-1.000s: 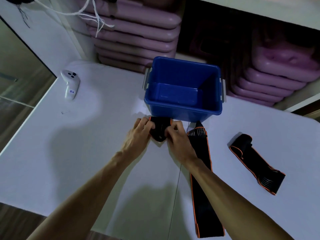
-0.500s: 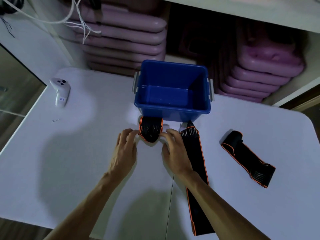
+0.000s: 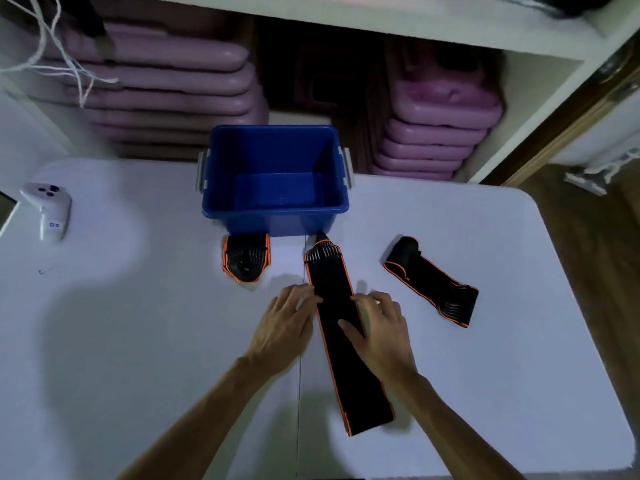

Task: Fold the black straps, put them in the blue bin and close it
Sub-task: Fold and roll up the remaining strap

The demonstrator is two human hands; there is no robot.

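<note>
The open blue bin [image 3: 277,221] stands at the back of the white table [image 3: 138,341] with nothing inside. A folded black strap with orange edging [image 3: 246,259] lies just in front of its left corner. A long strap [image 3: 349,368] lies flat, running from the bin toward me. My left hand [image 3: 282,329] rests at its left edge, fingertips touching it. My right hand [image 3: 382,332] is on the right edge, with the thumb lying across the strap. Neither hand has closed around it. A third strap [image 3: 433,282], partly folded, lies to the right.
A white controller [image 3: 48,211] sits at the table's far left, with a small metal pin [image 3: 44,270] nearby. Stacks of purple cases [image 3: 173,98] fill the shelf behind the bin. The table's rounded right edge [image 3: 540,216] drops to a wooden floor.
Both hands let go of the folded strap, left in front of the bin, and moved right and toward me onto the long flat strap. The camera view shifted left.
</note>
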